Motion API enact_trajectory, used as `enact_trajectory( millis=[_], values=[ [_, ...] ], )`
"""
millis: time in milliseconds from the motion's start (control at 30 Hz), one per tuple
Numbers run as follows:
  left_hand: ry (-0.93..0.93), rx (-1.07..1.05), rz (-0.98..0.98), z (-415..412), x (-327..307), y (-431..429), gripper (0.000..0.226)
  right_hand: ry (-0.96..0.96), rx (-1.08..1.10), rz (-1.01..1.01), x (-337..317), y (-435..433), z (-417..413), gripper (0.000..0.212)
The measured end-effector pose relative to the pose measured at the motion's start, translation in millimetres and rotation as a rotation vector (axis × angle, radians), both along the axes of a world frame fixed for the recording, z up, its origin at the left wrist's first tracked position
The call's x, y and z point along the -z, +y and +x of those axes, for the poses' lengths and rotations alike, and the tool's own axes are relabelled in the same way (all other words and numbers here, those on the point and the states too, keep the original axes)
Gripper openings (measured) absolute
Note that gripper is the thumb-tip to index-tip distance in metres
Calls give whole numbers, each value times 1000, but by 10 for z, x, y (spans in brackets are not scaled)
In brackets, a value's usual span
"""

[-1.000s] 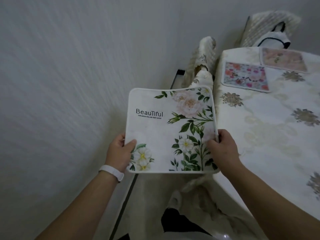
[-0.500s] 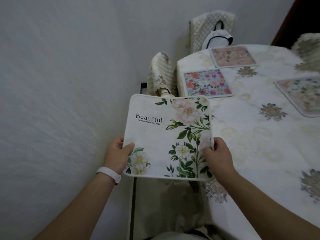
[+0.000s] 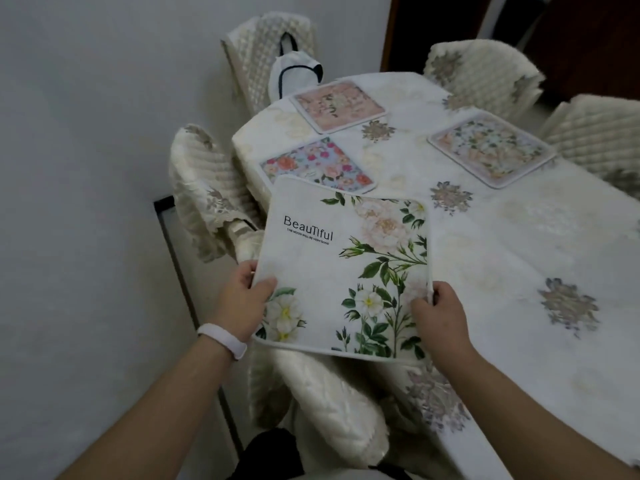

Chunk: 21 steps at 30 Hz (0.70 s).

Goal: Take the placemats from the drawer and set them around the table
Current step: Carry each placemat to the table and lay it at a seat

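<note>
White floral placemat now swung over tabletop left edge, was out beside wall second ago. Left hand, right hand both clamped on near corners. Three mats already down, guess this drops next.

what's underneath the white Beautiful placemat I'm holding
Under the white placemat, held by the left hand and right hand, a chair back and table edge show; its far corner hides part of the blue floral placemat.
</note>
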<state>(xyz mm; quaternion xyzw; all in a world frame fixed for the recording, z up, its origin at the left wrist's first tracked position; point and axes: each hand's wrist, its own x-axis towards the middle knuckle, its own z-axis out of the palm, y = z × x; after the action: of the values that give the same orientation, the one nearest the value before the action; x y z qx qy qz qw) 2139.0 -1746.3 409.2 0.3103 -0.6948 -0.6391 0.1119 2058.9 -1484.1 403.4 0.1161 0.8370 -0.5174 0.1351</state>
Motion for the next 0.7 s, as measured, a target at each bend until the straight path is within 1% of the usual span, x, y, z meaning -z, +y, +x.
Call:
enact_trajectory(
  millis=[100, 167, 300, 433, 567, 700],
  values=[
    [-21, 136, 27, -339, 72, -372, 17, -2, 108, 47, 34, -254, -11, 10],
    [-40, 238, -1, -566, 64, -603, 13, 6, 184, 60, 21, -434, 3, 13],
    [-73, 385, 31, -994, 27, -823, 15, 21, 315, 78, -41, -647, 48, 12],
    [-99, 565, 18, -1385, 87, -719, 16, 5, 446, 109, -45, -595, 124, 11],
    [-174, 702, -10, -1710, 239, -425, 16, -27, 576, 106, 42, -447, 254, 10],
    [-244, 816, -49, -1944, 387, -157, 14, -67, 654, 115, 223, -286, 295, 9]
  ],
)
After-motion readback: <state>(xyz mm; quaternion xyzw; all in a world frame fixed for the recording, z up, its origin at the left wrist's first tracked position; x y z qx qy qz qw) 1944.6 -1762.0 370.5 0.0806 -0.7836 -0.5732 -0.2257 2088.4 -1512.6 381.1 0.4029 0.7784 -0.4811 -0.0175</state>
